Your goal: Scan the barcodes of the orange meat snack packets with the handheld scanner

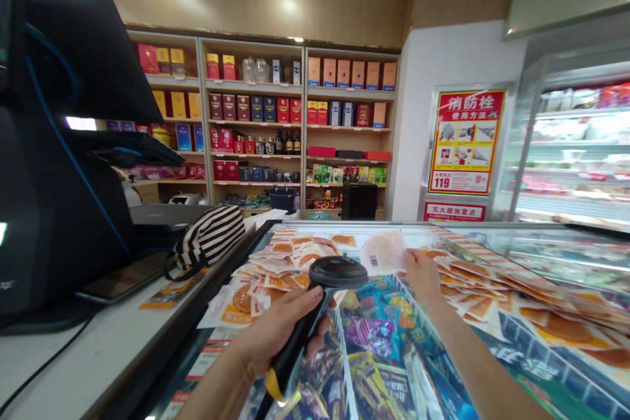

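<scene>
My left hand (283, 325) is wrapped round the handle of a black barcode scanner (338, 272), its head tilted forward over the freezer's glass top. In my right hand (422, 269) I grip the right edge of a flat whitish packet (382, 252), with a barcode label showing on its near face. The scanner head is to the left of the packet and nearer to me. On the left of the glass lies a spread of packets (278, 275) with round orange-brown pieces inside. A longer row of similar packets (492, 282) lies to the right of my right hand.
Beneath the glass, colourful wrapped goods (374, 335) sit in wire baskets. A counter on the left bears a black point-of-sale terminal (54, 144), a phone (125, 279) and a striped pouch (211, 239). Shelves of boxes (256, 108) stand behind, with a lit display fridge (581, 151) at right.
</scene>
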Available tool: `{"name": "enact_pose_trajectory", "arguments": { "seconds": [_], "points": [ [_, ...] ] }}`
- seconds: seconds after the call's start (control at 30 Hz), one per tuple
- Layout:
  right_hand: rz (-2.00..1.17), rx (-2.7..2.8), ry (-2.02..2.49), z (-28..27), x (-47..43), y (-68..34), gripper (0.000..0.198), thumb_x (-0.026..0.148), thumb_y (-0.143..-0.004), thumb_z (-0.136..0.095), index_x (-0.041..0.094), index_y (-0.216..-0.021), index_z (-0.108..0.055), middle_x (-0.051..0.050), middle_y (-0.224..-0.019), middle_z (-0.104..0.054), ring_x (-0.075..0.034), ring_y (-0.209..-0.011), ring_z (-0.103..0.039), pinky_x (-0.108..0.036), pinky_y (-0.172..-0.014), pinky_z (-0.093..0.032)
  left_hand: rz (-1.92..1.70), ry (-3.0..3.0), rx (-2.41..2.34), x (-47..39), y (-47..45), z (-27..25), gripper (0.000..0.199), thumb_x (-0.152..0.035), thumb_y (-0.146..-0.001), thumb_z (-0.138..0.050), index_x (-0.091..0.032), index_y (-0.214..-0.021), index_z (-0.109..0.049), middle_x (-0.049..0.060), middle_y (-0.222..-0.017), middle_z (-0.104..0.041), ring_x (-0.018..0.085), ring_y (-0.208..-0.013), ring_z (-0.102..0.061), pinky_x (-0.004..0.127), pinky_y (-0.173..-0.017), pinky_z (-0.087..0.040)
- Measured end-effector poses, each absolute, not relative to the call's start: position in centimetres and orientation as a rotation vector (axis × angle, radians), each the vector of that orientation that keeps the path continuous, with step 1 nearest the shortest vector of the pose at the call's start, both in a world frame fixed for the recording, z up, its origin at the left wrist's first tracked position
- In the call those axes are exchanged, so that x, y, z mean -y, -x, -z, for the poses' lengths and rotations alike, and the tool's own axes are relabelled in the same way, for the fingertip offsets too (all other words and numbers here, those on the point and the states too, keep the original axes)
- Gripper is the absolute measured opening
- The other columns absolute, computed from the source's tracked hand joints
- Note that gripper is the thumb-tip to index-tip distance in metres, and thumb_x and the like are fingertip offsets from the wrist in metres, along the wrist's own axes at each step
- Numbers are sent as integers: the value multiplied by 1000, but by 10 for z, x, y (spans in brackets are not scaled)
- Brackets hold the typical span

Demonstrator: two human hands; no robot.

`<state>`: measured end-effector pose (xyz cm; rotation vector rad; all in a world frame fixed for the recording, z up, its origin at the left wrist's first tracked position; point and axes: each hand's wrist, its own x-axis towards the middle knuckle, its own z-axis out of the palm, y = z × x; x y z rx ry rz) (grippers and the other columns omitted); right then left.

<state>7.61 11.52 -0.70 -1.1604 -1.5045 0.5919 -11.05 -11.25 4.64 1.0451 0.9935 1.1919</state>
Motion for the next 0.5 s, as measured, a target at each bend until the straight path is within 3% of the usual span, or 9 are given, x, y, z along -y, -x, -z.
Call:
{"name": "enact_pose_trajectory", "arguments": {
  "seconds": [0.17,0.27,0.37,0.5],
  "points": [
    [-379,1465,1254,-7,-115,-94,32,29,-70,-35,11,-82,-59,-10,-67,-60,-18,-56,-53,-27,-51,-39,-1284,-994,-1022,112,112,-48,29,-44,-73,-42,-15,-69,-44,-2,-56,-47,4,-39,-40,16,-38,-25],
    [-68,1419,1352,-16,-118,-121,31,26,-71,-36,10,-84,-59,-11,-68,-61,-20,-61,-52,-30,-58,-36,-1268,-982,-1022,113,115,-52,30,-45,-71,-44,-15,-68,-43,-1,-58,-48,5,-40,-42,17,-38,-27],
    [292,1428,1460,-15,-127,-154,30,24,-72,-35,12,-87,-59,-10,-70,-62,-19,-59,-51,-29,-57,-34,-1243,-989,-1015,115,119,-56,30,-46,-70,-46,-16,-69,-43,-1,-58,-49,6,-41,-43,18,-40,-29],
    [480,1586,1604,-2,-144,-197,31,25,-73,-35,14,-89,-59,-10,-68,-62,-20,-57,-52,-29,-53,-33,-1284,-1007,-1044,119,122,-61,30,-46,-70,-46,-16,-67,-43,-2,-56,-49,6,-40,-42,18,-39,-28]
  ]
}}
